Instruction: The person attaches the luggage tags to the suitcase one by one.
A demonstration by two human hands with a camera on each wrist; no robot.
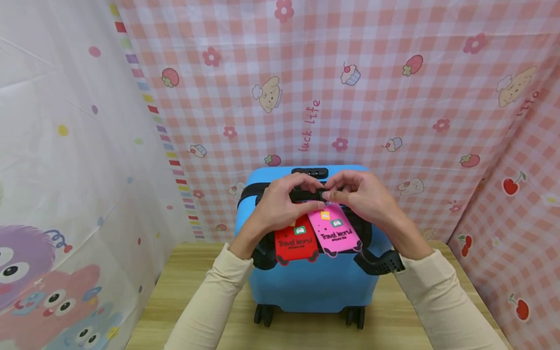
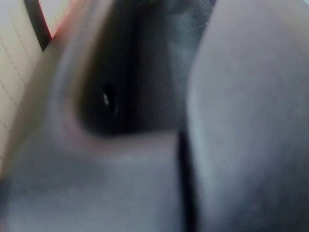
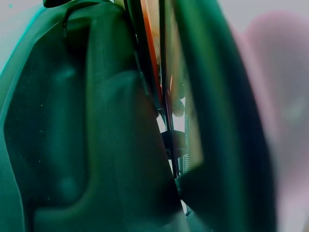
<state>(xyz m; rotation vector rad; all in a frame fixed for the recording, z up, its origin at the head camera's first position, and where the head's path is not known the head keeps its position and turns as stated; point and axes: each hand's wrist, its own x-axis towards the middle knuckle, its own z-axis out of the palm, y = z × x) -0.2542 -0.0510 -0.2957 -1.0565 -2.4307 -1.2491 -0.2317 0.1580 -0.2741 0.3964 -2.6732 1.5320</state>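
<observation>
A blue suitcase (image 1: 310, 284) stands upright on its wheels in the head view, with a pink luggage tag (image 1: 339, 233) and a red luggage tag (image 1: 296, 245) hanging at its black handle area. My left hand (image 1: 282, 201) pinches near the top of the pink tag, thumb over its upper edge. Opposite it, my right hand (image 1: 365, 197) pinches the tag's strap end between thumb and forefinger. Fingertips of both hands meet just above the pink tag. The strap itself is mostly hidden. Both wrist views show only blurred, dark close-ups of black plastic (image 2: 251, 121).
A black strap (image 1: 253, 190) crosses the suitcase top, near a black combination lock (image 1: 310, 172). The suitcase stands on a wood-grain table (image 1: 188, 277). Behind hangs a pink checked cloth (image 1: 372, 112); a white patterned cloth (image 1: 87, 160) hangs at left.
</observation>
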